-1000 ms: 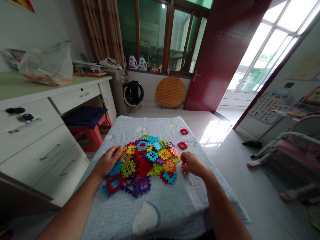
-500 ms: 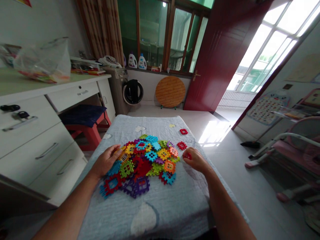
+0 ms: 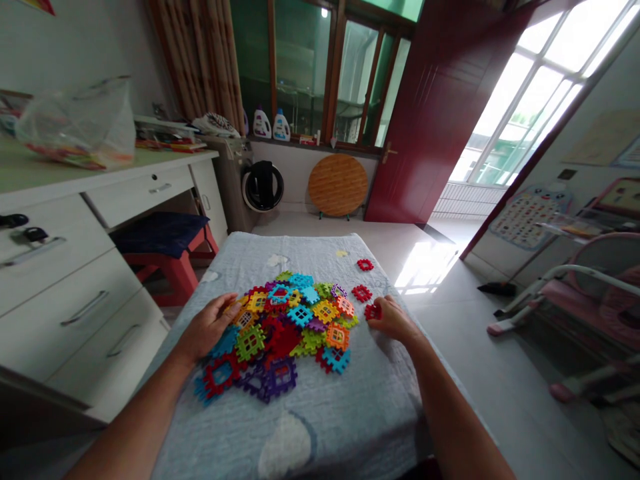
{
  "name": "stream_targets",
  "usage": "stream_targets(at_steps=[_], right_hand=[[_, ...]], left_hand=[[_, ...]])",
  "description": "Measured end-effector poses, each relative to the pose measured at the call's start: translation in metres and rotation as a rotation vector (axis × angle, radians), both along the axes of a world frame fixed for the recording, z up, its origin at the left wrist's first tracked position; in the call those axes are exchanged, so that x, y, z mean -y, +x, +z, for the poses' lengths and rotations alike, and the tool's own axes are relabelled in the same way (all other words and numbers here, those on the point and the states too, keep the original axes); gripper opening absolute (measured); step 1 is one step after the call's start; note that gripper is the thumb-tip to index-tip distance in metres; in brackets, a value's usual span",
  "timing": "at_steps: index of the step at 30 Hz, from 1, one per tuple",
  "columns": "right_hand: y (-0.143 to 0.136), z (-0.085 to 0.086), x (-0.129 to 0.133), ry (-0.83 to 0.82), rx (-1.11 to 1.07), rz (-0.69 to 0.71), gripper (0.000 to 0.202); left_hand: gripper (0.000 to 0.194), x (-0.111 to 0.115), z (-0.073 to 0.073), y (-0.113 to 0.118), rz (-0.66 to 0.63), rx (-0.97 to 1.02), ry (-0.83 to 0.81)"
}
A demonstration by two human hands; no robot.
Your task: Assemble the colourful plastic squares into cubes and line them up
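A heap of colourful plastic interlocking building pieces (image 3: 287, 333), square with notched edges, lies on the cloth-covered table (image 3: 230, 433). My left hand (image 3: 210, 327) rests against the heap's left side, fingers stretched out near a yellow piece (image 3: 245, 319), with nothing gripped. Right of the heap, my right hand (image 3: 394, 320) pinches a red interlocking piece (image 3: 371, 312) at its right edge, down at the cloth; my fingers hide part of it. Beyond it lie two more red pieces, a nearer one (image 3: 362, 293) and a farther one (image 3: 365, 265), in a rough row.
A white desk (image 3: 165, 175) with a plastic bag (image 3: 83, 127) on top stands at left, a red stool (image 3: 183, 267) partly beneath it. Behind are a washing machine (image 3: 235, 173) and a round wooden board (image 3: 338, 185). At right is a pink chair (image 3: 580, 307).
More of the red piece now shows beyond my right fingers, low at the cloth in line with the other two. My left hand stays beside the heap. The view has shifted slightly.
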State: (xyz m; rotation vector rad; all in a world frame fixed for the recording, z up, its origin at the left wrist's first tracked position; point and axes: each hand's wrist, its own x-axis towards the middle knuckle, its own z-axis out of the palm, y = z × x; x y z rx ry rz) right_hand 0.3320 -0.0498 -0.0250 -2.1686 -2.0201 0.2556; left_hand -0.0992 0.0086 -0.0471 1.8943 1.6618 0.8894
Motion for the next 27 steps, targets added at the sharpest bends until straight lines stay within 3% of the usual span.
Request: stream_targets(at_steps=[3, 8, 16, 27], right_hand=[[0.004, 0.014, -0.01, 0.025, 0.008, -0.004, 0.026], [-0.013, 0.029, -0.042, 0.161, 0.037, -0.165, 0.043], [-0.024, 0.003, -0.057, 0.065, 0.065, -0.227, 0.041], [-0.026, -0.004, -0.059, 0.105, 0.098, -0.27, 0.038]], left_hand=[[0.064, -0.001, -0.001, 0.0, -0.002, -0.005, 0.012], [0.065, -0.002, -0.003, 0.0, -0.008, 0.005, 0.016], [0.065, -0.002, -0.004, -0.001, 0.002, 0.004, 0.038], [0.061, -0.005, -0.008, 0.0, -0.028, 0.033, 0.015]])
